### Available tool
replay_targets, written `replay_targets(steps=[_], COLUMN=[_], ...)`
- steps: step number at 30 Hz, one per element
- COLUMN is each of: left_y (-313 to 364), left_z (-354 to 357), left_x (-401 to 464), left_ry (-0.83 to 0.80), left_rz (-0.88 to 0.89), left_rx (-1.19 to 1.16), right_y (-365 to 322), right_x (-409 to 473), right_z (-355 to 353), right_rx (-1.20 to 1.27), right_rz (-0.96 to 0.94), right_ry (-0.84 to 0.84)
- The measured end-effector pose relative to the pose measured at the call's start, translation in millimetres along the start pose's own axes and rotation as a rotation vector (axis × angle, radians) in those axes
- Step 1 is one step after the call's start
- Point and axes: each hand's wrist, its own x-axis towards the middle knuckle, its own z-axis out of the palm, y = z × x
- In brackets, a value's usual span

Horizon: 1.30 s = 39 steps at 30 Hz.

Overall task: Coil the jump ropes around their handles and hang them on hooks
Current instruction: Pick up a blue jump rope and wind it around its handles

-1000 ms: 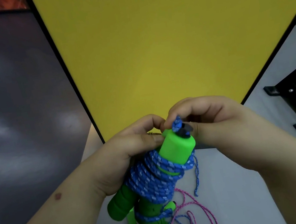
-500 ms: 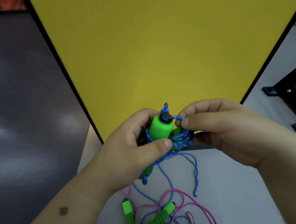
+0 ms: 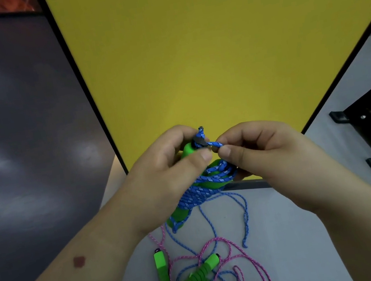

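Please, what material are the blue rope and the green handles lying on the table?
Blue rope: apparently a braided textile cord, matte; a woven pattern with pale flecks shows. Green handles: probably foam, matte; the ribbed one has soft-looking rounded ridges, though plastic cannot be excluded.

The blue jump rope point(image 3: 202, 191) is braided cord flecked white, wound on smooth matt green foam-like handles point(image 3: 179, 213). The pink rope point(image 3: 241, 250) is braided too. The grey desk point(image 3: 293, 244) looks matt; the yellow panel point(image 3: 214, 50) is matt, faintly textured.

Grey table point(image 3: 293, 244) bears pink rope point(image 3: 225, 259) and green handles point(image 3: 164, 278)
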Motion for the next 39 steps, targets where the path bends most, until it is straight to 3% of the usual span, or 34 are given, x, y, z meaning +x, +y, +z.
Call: replay_targets(steps=[9,13,17,23,34,39], left_y=[63,95,116,190,426,502], left_z=[-13,-29,-42,-61,-65,-69], left_x=[16,27,47,88,117,135], left_ry=[0.145,0.141,0.169,0.210,0.259,0.291], left_rz=[0.079,0.070,0.168,0.212,0.208,0.173], left_rx=[0.409,0.507,0.583,0.543,0.451,0.418], right_y=[-45,-74,-108,-195,-416,-492], right_x=[-3,2,22,46,16,12], right_z=[-3,-8,-27,-64,-134,-158], right_rx=[-0.235,-0.290,-0.389,-0.549,-0.751,-0.772], right_rz=[-0.135,-0.192,-0.247,-0.238,-0.241,-0.260], right_ry=[0.076,0.119,0.079,0.095,0.265,0.311])
